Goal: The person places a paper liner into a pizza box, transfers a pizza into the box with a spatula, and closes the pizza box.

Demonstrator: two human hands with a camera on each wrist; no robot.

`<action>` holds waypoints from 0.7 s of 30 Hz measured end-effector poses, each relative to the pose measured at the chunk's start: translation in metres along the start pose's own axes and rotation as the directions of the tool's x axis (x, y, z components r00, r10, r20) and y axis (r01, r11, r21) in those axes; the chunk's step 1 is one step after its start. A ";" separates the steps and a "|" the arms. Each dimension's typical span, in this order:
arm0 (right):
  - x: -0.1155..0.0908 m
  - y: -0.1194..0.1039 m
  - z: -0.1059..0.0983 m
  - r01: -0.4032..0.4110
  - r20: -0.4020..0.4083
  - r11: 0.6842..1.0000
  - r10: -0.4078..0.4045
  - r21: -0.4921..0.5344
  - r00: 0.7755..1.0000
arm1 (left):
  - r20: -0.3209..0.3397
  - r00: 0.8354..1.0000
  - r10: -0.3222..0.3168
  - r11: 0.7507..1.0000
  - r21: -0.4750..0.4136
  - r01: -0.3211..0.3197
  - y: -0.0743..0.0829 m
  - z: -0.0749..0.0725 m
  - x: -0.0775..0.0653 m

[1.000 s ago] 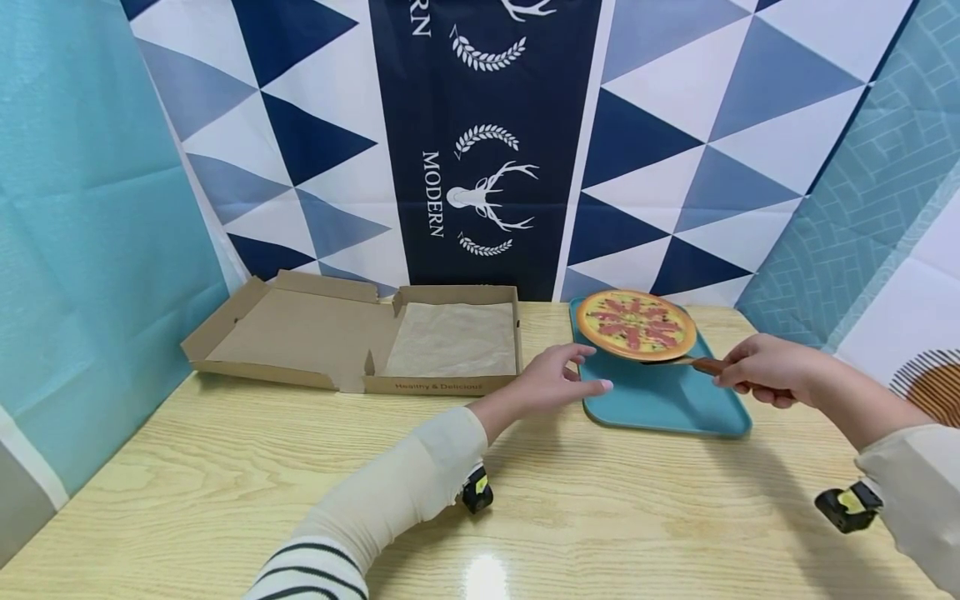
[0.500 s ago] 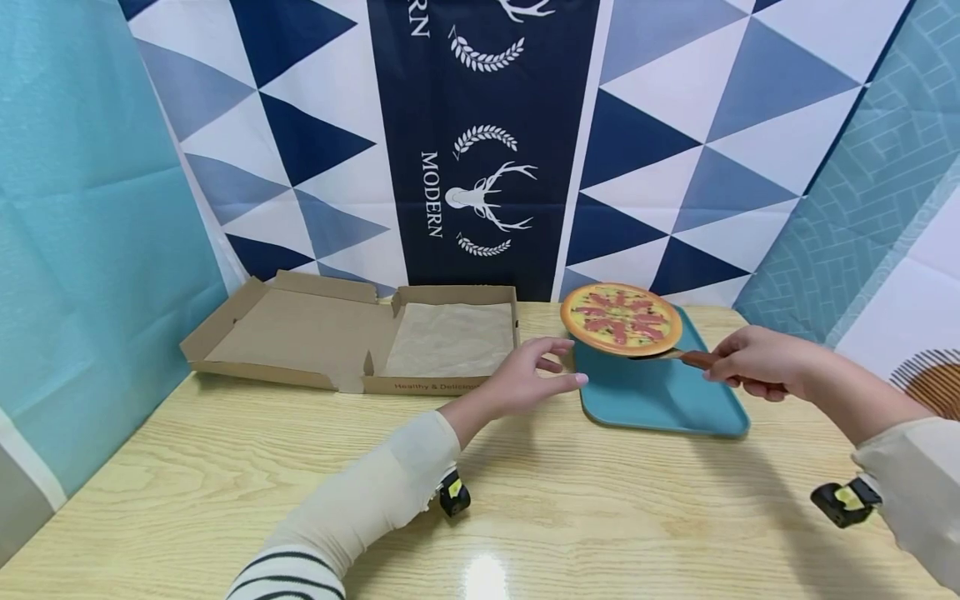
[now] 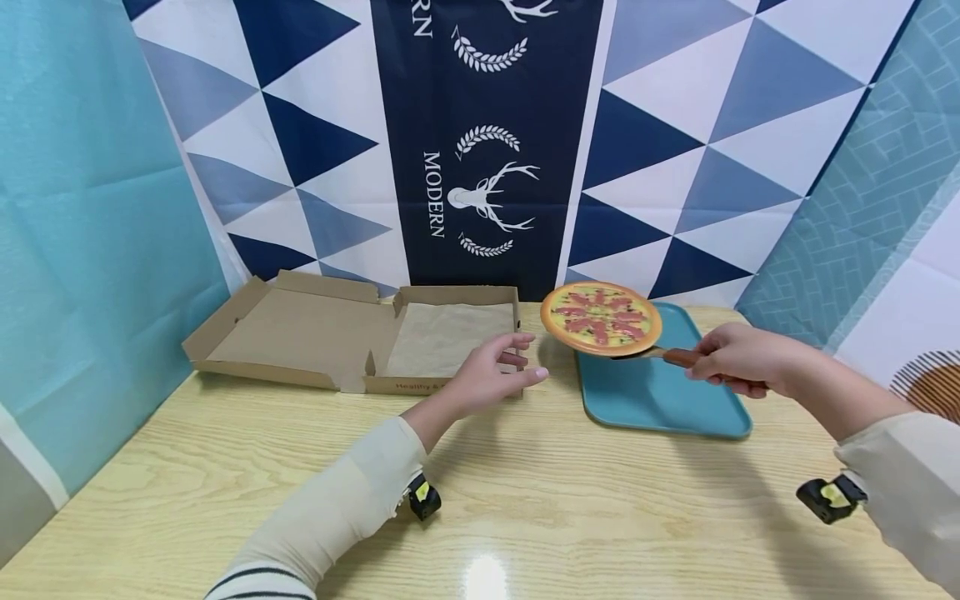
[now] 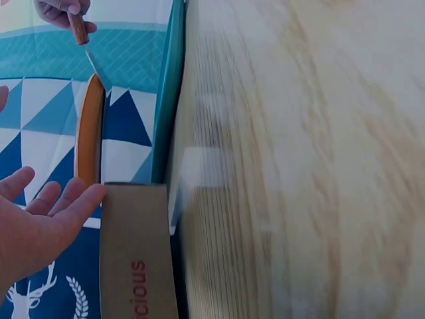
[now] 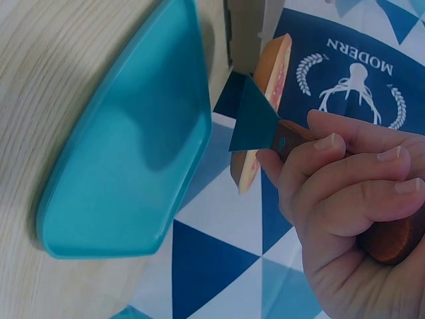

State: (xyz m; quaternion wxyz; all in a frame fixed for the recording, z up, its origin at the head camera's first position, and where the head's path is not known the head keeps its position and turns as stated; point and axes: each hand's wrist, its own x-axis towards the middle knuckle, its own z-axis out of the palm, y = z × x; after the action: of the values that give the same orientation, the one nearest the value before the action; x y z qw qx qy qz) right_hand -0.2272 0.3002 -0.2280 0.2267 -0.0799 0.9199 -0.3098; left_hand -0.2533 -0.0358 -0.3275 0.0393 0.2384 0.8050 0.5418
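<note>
My right hand grips the wooden handle of a pizza server, fingers curled round it. On its metal blade rests a round pizza with a thick crust and reddish topping strips, raised above the left part of a blue tray. My left hand holds nothing; its fingers are spread, in front of the right end of an open cardboard pizza box. In the left wrist view, the pizza appears edge-on past my left fingertips.
The box lid lies folded back to the left. Brown paper lines the box base. A patterned cloth hangs behind the wooden table.
The pizza on the server has moved left, from over the tray to partly beyond its left edge. My left hand has also moved left, from beside the tray to the box.
</note>
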 end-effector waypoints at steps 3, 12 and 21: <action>0.001 -0.004 0.002 0.010 0.002 1.000 -0.010 -0.005 1.000 | -0.007 1.000 -0.004 1.000 0.006 0.004 -0.001 -0.005 -0.003; 0.008 -0.017 0.007 0.029 0.022 1.000 -0.029 -0.011 0.999 | -0.034 0.999 -0.004 1.000 0.006 0.004 -0.003 -0.015 -0.010; 0.014 -0.033 0.015 0.061 0.020 0.998 -0.060 -0.020 0.998 | -0.081 0.996 0.020 0.999 -0.036 -0.023 -0.009 -0.031 -0.019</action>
State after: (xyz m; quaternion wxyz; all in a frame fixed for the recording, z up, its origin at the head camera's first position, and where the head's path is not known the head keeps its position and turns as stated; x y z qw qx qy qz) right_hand -0.2324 0.2620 -0.2236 0.2254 -0.1131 0.9179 -0.3062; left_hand -0.2493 -0.0730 -0.3271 0.0054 0.2239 0.7931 0.5664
